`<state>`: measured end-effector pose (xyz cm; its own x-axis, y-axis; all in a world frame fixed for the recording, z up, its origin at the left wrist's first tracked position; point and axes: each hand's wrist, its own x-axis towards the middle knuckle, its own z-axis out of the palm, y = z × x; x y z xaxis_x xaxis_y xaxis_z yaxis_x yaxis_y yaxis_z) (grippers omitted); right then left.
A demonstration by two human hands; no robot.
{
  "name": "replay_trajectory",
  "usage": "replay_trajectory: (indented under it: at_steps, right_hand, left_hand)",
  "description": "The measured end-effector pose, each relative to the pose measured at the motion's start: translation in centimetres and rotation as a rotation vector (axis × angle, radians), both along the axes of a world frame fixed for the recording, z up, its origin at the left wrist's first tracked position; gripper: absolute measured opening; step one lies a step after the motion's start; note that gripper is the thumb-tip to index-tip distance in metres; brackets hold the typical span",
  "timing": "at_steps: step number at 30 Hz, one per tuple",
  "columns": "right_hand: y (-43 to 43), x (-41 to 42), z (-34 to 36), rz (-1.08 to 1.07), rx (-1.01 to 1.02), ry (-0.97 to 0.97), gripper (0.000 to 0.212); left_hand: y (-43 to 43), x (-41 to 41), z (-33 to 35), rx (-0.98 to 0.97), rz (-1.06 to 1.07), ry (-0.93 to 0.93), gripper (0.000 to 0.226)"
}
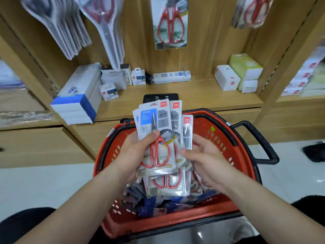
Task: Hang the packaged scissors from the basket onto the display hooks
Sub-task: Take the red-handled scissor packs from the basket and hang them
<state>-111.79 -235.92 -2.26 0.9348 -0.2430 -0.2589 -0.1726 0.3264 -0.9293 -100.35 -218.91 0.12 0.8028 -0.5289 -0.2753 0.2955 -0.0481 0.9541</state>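
While the left hand (133,152) grips them at frame centre, thumb across the front, several packaged scissors (158,127) fan upward above the red basket (228,138). Just right of them, the right hand (205,159) is half curled, thumb on the fan's edge; whether it grips is unclear. More packs (167,185) lie in the basket below. Hanging scissors (169,23) fill the upper frame, above boxes (226,77) on the wooden shelf (175,95).

A shop is shown — retail stock is displayed throughout. On a wooden display wall (211,41) packaged scissors (170,23) are hung in bunches, branded boxes (226,78) are stacked on the shelf (202,95) below, and a red shopping basket (204,124) is filled with more of them.
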Motion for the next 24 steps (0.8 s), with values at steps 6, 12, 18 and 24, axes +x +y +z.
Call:
replay_trajectory:
  at_steps: [6, 12, 18, 24]
  right_hand:
    - [2.5, 0.4, 0.6, -0.073, -0.093, -0.027, 0.055]
    - [2.8, 1.0, 0.2, -0.158, -0.127, -0.038, 0.053]
    - [1.6, 2.4, 0.3, -0.249, -0.004, -0.033, 0.036]
    - [-0.1, 3.3, 0.4, -0.261, 0.028, -0.059, 0.031]
  left_hand:
    - [1.6, -0.4, 1.4, 0.007, -0.002, -0.212, 0.028]
    - [1.0, 0.3, 0.5, 0.067, 0.04, -0.246, 0.067]
    - [0.2, 1.6, 1.1, -0.004, 0.138, -0.129, 0.022]
    - [0.9, 3.9, 1.5, -0.049, 0.206, -0.067, 0.046]
